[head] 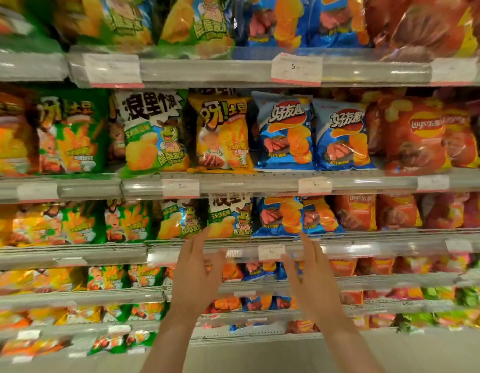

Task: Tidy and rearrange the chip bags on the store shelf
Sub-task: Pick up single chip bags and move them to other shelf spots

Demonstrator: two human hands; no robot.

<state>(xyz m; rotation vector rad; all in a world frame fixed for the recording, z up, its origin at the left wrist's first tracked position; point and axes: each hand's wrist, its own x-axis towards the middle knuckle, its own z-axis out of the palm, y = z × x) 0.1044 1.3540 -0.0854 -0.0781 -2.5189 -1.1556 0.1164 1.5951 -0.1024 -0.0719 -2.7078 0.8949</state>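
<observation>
Head view showed a person's two bare hands raised before a store shelf (260,184) stacked tier upon tier with chip bags. The left hand (195,267) had its fingers spread and nearly straight, its fingertips reaching up to the lower edge of a green-and-white chip bag (229,218) on the tier just above; whether they touched the bag could not be told. The right hand (313,273) was likewise open, fingers loosely extended, its longest fingertip near the bottom of a blue chip bag (282,216) on that same tier. Neither hand held anything.

The bags stood upright, long axes vertical, printed fronts facing out toward the aisle. On the tier at eye level, a green bag (74,133) stood at left, then a white-and-green bag with a cartoon figure (152,130), which leaned slightly with its top tilted left. Beside it stood a yellow bag (222,133), then two blue bags (283,133) side by side, touching, and red bags (414,135) at the right end. The tier below repeated much the same order: green, green-and-white, blue, red. Lower tiers, partly hidden behind the forearms, held smaller-looking rows in the same colours, blurred.

White price tags (314,185) sat in the clear rail along each shelf edge, one tag (271,251) between the two hands. The frame's edges were smeared with motion blur.
</observation>
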